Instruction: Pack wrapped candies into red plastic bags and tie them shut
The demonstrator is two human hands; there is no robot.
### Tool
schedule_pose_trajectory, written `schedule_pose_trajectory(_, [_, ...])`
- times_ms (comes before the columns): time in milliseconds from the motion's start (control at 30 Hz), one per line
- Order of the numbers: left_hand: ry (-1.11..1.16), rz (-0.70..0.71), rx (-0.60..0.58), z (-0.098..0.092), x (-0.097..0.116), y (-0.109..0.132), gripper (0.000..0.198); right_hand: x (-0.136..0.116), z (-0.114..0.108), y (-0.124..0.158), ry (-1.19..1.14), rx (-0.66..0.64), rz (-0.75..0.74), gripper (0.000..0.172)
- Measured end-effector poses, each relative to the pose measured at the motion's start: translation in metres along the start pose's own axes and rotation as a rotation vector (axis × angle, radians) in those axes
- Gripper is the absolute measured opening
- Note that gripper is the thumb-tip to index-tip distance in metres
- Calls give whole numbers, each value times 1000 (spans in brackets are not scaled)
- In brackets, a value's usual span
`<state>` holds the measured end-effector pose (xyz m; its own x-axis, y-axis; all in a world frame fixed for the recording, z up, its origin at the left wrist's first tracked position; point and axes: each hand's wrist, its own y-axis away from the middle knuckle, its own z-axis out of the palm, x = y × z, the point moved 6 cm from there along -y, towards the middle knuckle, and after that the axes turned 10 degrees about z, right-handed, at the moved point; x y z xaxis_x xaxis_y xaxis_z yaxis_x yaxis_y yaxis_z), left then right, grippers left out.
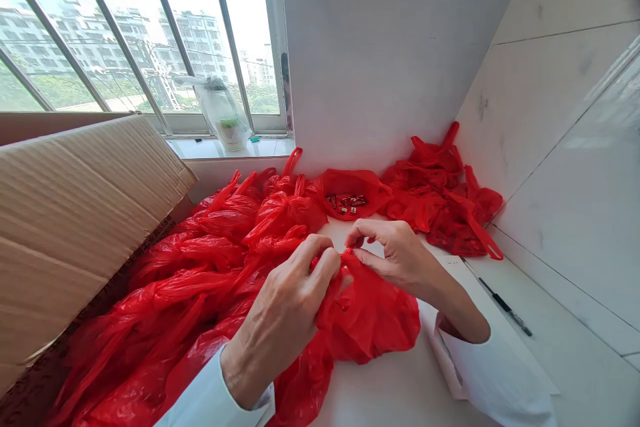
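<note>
Between my hands is a red plastic bag (383,317), its body resting on the white surface. My left hand (287,310) is closed on the gathered top of this bag, fingers bent round the plastic. At the same gathered top, my right hand (395,250) pinches a bit of the plastic between thumb and fingertips. What the bag holds cannot be seen. To the left lies a heap of tied red plastic bags (200,253). Beyond my hands stands an open red bag (373,183) with small dark red packets (345,201) inside.
A cardboard box (85,193) fills the left side. More red bags (440,193) are piled in the back right corner. A black pen (505,307) and white paper (453,267) lie to the right. On the barred window's sill stands a clear plastic bag (225,113).
</note>
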<state>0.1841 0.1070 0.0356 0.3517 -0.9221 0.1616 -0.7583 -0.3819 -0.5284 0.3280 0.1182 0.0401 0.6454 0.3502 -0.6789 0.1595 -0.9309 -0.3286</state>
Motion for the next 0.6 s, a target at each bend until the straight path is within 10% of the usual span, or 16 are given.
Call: schedule_pose_trajectory(600, [7, 135, -556, 17, 29, 6, 18, 80, -26, -16, 95, 115, 223, 9])
